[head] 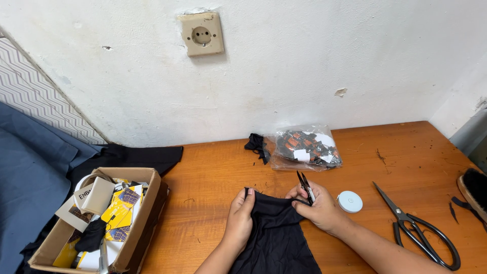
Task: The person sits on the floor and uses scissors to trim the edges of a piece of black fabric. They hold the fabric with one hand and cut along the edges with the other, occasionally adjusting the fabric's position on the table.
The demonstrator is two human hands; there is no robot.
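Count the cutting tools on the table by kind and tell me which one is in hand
Thread snips: 1, held in the right hand at the edge of the black fabric
Large black-handled scissors: 1, lying on the table, untouched
Total: 2

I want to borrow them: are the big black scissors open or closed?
Slightly open. The big scissors lie flat on the table, handle loops apart, untouched.

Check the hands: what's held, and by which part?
Left hand pinches the black fabric at its top left edge. Right hand grips the top right edge plus small thread snips by the handle, blades pointing up.
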